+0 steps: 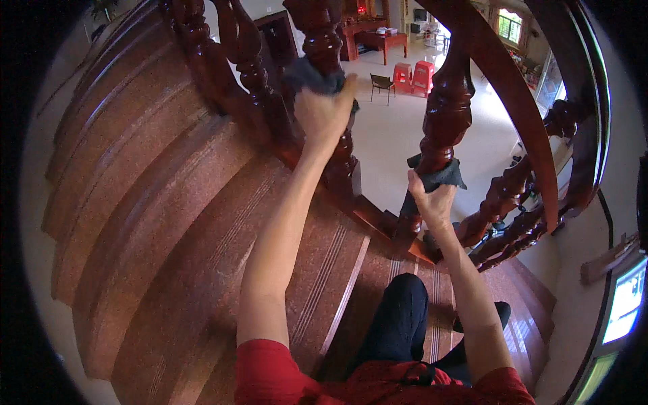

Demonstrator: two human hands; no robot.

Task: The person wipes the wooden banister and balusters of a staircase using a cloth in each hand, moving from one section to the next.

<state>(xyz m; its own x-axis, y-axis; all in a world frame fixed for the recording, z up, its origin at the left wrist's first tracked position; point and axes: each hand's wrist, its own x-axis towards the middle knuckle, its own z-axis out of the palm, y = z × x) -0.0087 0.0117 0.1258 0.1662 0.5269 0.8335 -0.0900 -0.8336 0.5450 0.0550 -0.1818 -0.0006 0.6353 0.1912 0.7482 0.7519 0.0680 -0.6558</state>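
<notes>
My left hand (324,112) presses a dark grey cloth (307,76) around a turned wooden baluster (324,48) of a staircase railing. Lower and to the right, my right hand (434,200) grips another dark grey cloth (448,176), wrapped about the lower part of a second glossy red-brown baluster (445,119). The fingers of both hands are mostly hidden behind the cloths and wood. My left hand and its cloth look slightly blurred.
Reddish stone stairs (202,202) curve up on the left. A wooden handrail (526,111) sweeps past on the right. Beyond the balusters, the floor below holds red plastic stools (423,77), a chair (382,83) and a wooden table (385,40). My bent knee (405,298) is close beneath.
</notes>
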